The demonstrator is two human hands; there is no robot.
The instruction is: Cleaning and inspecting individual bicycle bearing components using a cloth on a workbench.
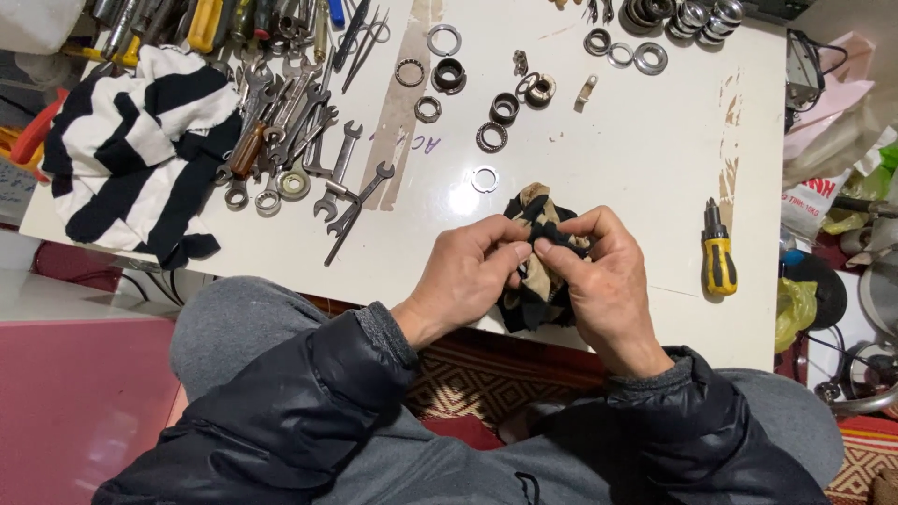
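Black padded sleeves (309,411) and grey-clad knees fill the near edge. Above them, the left hand (468,276) and right hand (603,281) meet at the near edge of the white table (636,159), fingers curled shut, pinching a black-and-tan rag (535,281). Whatever the rag wraps is hidden. Spanners (318,140) and a yellow-handled screwdriver (717,252) lie apart, untouched.

This looks like a small repair workshop, likely set up at home. Beyond the left hand (465,271), a worn white surface (636,159) carries a heap of spanners (309,140) and screwdrivers. Ahead of both hands lie loose bearings and metal rings (491,136). Right of the right hand (599,271) rests a yellow-handled screwdriver (717,252). A woven patterned mat (468,374) covers the floor beneath the hands.
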